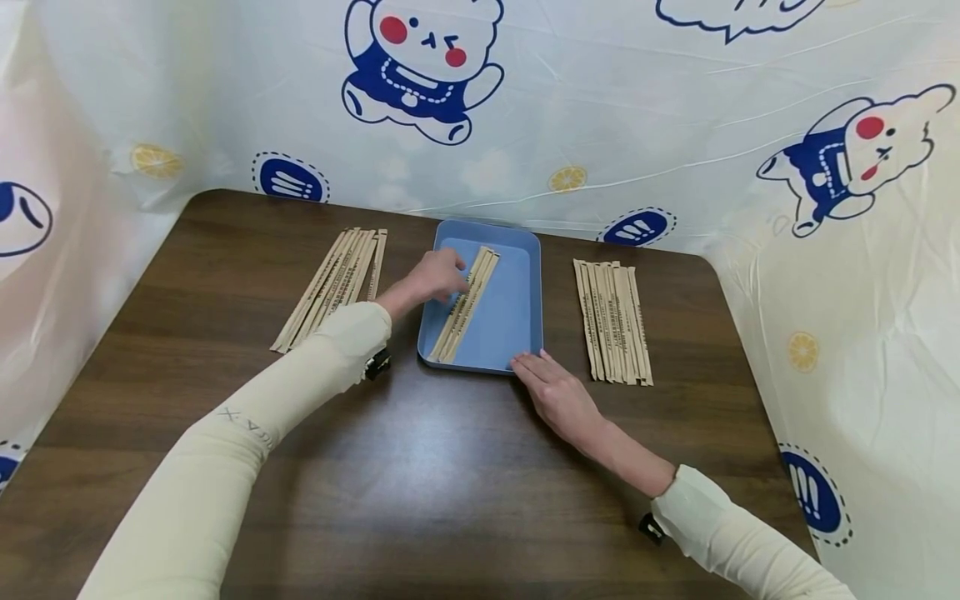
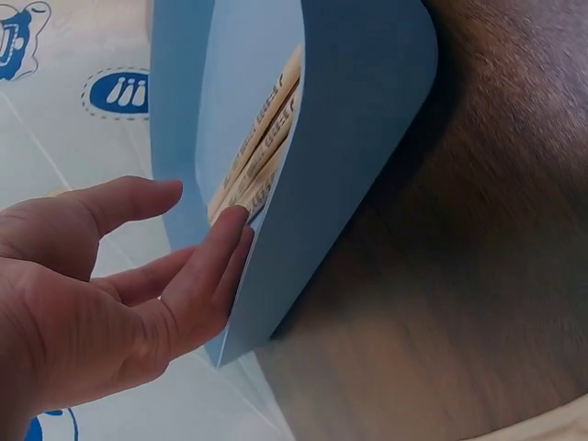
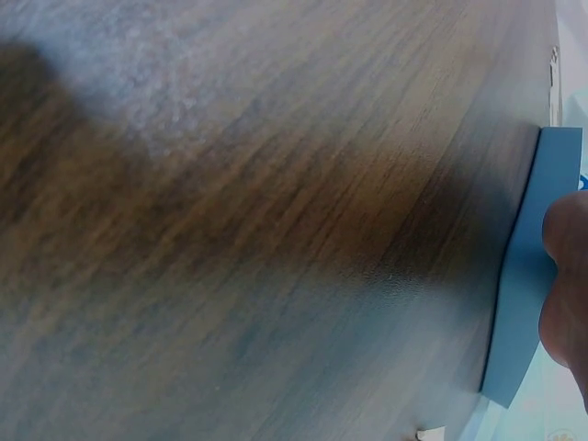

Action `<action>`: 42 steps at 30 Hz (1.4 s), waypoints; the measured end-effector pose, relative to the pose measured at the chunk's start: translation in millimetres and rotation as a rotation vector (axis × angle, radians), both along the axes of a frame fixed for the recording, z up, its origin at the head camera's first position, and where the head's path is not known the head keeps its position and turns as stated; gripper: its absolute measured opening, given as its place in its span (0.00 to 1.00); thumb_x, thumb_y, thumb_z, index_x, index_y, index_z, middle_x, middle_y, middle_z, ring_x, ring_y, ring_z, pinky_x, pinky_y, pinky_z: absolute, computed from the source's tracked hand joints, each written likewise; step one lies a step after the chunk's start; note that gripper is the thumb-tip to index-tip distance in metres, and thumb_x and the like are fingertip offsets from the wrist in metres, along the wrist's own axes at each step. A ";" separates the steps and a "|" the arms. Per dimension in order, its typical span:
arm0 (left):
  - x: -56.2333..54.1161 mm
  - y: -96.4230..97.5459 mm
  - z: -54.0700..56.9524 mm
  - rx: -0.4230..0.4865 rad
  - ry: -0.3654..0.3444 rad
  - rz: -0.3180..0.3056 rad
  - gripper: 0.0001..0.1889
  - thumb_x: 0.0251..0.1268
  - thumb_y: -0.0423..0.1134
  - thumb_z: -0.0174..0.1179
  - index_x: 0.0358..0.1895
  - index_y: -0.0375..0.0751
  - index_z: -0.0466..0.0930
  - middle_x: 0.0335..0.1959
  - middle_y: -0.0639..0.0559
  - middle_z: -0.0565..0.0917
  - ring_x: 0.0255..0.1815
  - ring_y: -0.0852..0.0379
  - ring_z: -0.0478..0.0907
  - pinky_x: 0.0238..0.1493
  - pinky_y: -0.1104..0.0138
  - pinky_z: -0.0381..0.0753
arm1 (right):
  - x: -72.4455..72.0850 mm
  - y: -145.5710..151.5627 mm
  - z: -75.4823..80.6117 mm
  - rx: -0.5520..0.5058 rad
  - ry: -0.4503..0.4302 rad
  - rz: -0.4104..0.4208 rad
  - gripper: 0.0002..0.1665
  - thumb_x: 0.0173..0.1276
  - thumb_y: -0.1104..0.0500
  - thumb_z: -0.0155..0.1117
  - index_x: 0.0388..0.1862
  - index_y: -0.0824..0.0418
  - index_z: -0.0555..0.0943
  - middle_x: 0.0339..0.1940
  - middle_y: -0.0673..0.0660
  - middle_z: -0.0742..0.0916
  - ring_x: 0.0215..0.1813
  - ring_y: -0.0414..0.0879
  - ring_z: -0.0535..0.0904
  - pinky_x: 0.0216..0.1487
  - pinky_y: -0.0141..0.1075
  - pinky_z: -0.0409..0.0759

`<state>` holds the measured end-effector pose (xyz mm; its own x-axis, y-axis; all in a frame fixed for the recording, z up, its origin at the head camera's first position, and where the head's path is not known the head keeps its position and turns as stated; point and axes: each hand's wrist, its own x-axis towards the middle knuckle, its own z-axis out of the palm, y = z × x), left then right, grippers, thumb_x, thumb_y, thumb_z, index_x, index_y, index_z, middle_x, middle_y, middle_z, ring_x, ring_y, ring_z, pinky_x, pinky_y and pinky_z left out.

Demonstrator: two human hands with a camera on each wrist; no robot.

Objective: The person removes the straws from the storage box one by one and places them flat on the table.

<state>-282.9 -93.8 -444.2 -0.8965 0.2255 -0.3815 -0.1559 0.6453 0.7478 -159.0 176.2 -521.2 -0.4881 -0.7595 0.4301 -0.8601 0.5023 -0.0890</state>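
A blue rectangular tray [image 1: 512,300] lies on the table. Inside it, along the left side, a few slim paper-wrapped sticks with printed text [image 1: 474,292] lie slanted. My left hand [image 1: 435,275] is over the tray's left edge. In the left wrist view its thumb and fingers are apart and hold nothing, with fingertips close beside the wrapped sticks [image 2: 262,152]. At the tray's near right corner, my right hand [image 1: 558,396] rests its extended fingers on the rim. The right wrist view shows only part of that hand [image 3: 568,285] against the tray's wall [image 3: 525,285].
On the brown wooden table [image 1: 420,483], a bundle of wrapped sticks [image 1: 330,287] lies left of the tray, partly behind the left forearm. Another bundle [image 1: 613,321] lies to its right. A printed cloth [image 1: 540,100] hangs around the table's back and sides.
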 end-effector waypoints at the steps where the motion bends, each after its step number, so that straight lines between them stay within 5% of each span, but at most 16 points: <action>1: -0.4 1.7 -1.7 -0.005 0.014 -0.010 0.29 0.65 0.30 0.56 0.70 0.27 0.66 0.67 0.32 0.71 0.18 0.59 0.73 0.41 0.60 0.88 | 0.1 0.2 0.2 -0.001 0.001 0.000 0.23 0.63 0.76 0.66 0.59 0.73 0.80 0.56 0.67 0.84 0.60 0.57 0.80 0.67 0.51 0.72; 3: -1.5 5.5 -4.9 -0.020 0.026 -0.021 0.17 0.66 0.29 0.54 0.56 0.27 0.75 0.51 0.34 0.79 0.15 0.63 0.65 0.42 0.59 0.88 | -0.1 0.4 0.3 -0.004 0.006 0.002 0.24 0.62 0.76 0.66 0.59 0.73 0.80 0.56 0.67 0.84 0.59 0.57 0.80 0.66 0.51 0.73; 5: -2.3 9.1 -7.2 -0.053 0.053 -0.034 0.03 0.65 0.27 0.53 0.32 0.34 0.72 0.32 0.45 0.75 0.15 0.64 0.58 0.39 0.58 0.88 | -0.5 0.5 -0.1 -0.003 0.007 0.003 0.24 0.62 0.76 0.66 0.59 0.73 0.80 0.56 0.66 0.84 0.59 0.57 0.80 0.66 0.51 0.73; 8: -4.5 14.3 -10.9 -0.146 0.106 -0.052 0.21 0.62 0.25 0.52 0.20 0.46 0.50 0.16 0.54 0.53 0.12 0.62 0.53 0.26 0.62 0.83 | -0.9 0.7 0.0 0.006 0.001 0.004 0.24 0.63 0.76 0.65 0.59 0.73 0.80 0.57 0.66 0.84 0.60 0.57 0.80 0.67 0.51 0.73; 11: -5.9 17.7 -13.0 -0.231 0.154 -0.065 0.23 0.58 0.24 0.51 0.14 0.48 0.51 0.11 0.57 0.50 0.08 0.61 0.58 0.16 0.66 0.71 | -0.9 1.1 0.3 0.022 -0.008 -0.003 0.24 0.63 0.75 0.64 0.60 0.72 0.79 0.57 0.66 0.84 0.61 0.57 0.79 0.67 0.51 0.72; 17: -9.6 20.8 -20.8 -0.297 0.176 -0.072 0.21 0.56 0.23 0.48 0.13 0.47 0.53 0.09 0.55 0.52 0.08 0.59 0.64 0.13 0.69 0.56 | -0.4 0.9 1.3 0.028 -0.018 -0.011 0.23 0.65 0.75 0.63 0.60 0.72 0.80 0.58 0.66 0.84 0.61 0.57 0.79 0.68 0.50 0.71; 23: -6.2 23.1 -20.8 -0.324 0.192 -0.070 0.22 0.58 0.22 0.49 0.14 0.47 0.53 0.13 0.55 0.50 0.15 0.59 0.48 0.18 0.67 0.50 | -0.4 0.2 0.4 0.006 0.008 0.000 0.25 0.61 0.76 0.67 0.59 0.73 0.80 0.57 0.67 0.84 0.60 0.57 0.80 0.67 0.51 0.73; 33: -7.8 24.8 -25.4 -0.365 0.205 -0.063 0.20 0.61 0.23 0.48 0.17 0.47 0.55 0.14 0.53 0.54 0.16 0.58 0.53 0.16 0.67 0.54 | -0.9 0.8 -0.6 0.018 -0.005 -0.009 0.24 0.63 0.75 0.65 0.60 0.72 0.79 0.57 0.66 0.84 0.61 0.57 0.79 0.68 0.51 0.71; 42: -6.4 21.5 -21.9 -0.313 0.234 -0.058 0.21 0.60 0.23 0.49 0.15 0.47 0.54 0.13 0.55 0.50 0.15 0.59 0.46 0.18 0.68 0.49 | -0.5 1.0 -0.9 0.021 -0.008 -0.012 0.24 0.63 0.75 0.65 0.60 0.72 0.79 0.57 0.66 0.84 0.61 0.56 0.79 0.68 0.50 0.71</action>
